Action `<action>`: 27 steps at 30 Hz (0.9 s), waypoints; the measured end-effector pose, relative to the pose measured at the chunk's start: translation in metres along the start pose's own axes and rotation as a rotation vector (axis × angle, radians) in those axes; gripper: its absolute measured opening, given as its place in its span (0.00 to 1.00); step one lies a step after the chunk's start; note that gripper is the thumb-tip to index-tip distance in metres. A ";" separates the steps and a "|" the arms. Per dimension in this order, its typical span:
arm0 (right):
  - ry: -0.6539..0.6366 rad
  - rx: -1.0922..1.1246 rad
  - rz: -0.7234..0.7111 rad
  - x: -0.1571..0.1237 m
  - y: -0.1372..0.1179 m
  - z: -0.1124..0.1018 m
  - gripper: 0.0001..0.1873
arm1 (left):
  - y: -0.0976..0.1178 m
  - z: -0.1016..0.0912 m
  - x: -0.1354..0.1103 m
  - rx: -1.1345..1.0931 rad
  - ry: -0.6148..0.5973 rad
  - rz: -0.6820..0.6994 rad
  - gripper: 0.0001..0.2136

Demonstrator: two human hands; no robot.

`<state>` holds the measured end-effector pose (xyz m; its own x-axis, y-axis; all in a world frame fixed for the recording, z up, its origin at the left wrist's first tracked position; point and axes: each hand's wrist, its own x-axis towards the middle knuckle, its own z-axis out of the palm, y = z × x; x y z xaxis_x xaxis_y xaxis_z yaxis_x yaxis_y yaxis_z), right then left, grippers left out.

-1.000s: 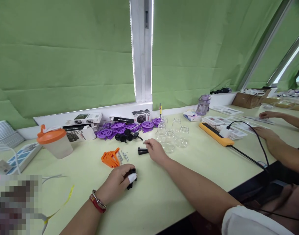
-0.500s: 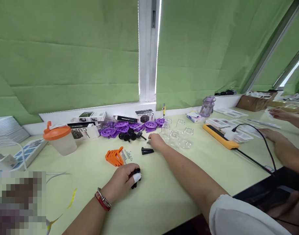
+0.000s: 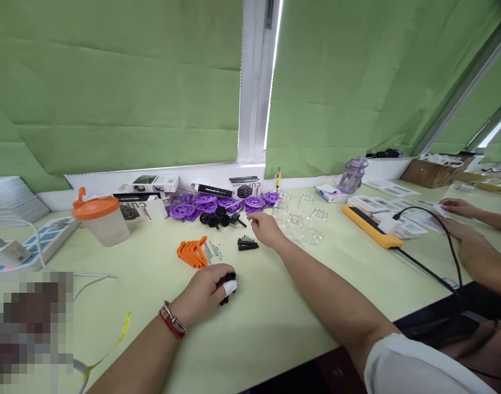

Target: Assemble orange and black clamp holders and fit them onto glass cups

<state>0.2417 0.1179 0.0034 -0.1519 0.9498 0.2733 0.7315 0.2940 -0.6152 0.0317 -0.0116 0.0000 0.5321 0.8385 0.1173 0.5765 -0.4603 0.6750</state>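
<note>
My left hand rests on the pale green table, closed round a small black part; one finger has a white wrap. My right hand is stretched far forward, fingers pinched together, just past a black clip and a cluster of small screws. What the pinch holds is too small to name. Right ahead of it lie black wheels and purple wheel discs. Orange plastic pieces and silver bolts lie between my hands.
Small clear glass jars stand right of my right hand. An orange-lidded cup and a power strip are at the left, boxes along the sill. Another person's hands work at the right near a yellow power strip.
My right hand has lifted off the screws and moved a little further forward and right. My left hand stays on the black part. The view has shifted slightly.
</note>
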 end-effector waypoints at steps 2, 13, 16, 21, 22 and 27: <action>0.052 0.341 -0.035 -0.019 -0.008 -0.002 0.12 | 0.000 0.000 0.000 -0.005 0.008 0.014 0.09; -0.156 0.760 -0.213 -0.094 -0.052 0.007 0.08 | -0.006 0.004 0.001 -0.031 0.030 0.015 0.08; -0.153 0.701 -0.261 -0.093 -0.051 0.006 0.07 | -0.005 0.004 0.002 -0.029 0.029 0.012 0.08; -0.184 0.666 -0.331 -0.093 -0.048 -0.001 0.04 | -0.004 0.004 0.003 -0.026 0.020 0.012 0.09; -0.192 0.662 -0.350 -0.093 -0.048 -0.002 0.04 | -0.005 0.004 0.003 -0.025 0.022 0.014 0.09; -0.222 0.628 -0.435 -0.094 -0.048 -0.006 0.03 | -0.007 0.005 0.003 -0.019 0.022 0.031 0.08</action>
<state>0.2254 0.0142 0.0118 -0.5151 0.7156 0.4718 0.0747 0.5858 -0.8070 0.0318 -0.0073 -0.0081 0.5357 0.8302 0.1544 0.5478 -0.4808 0.6847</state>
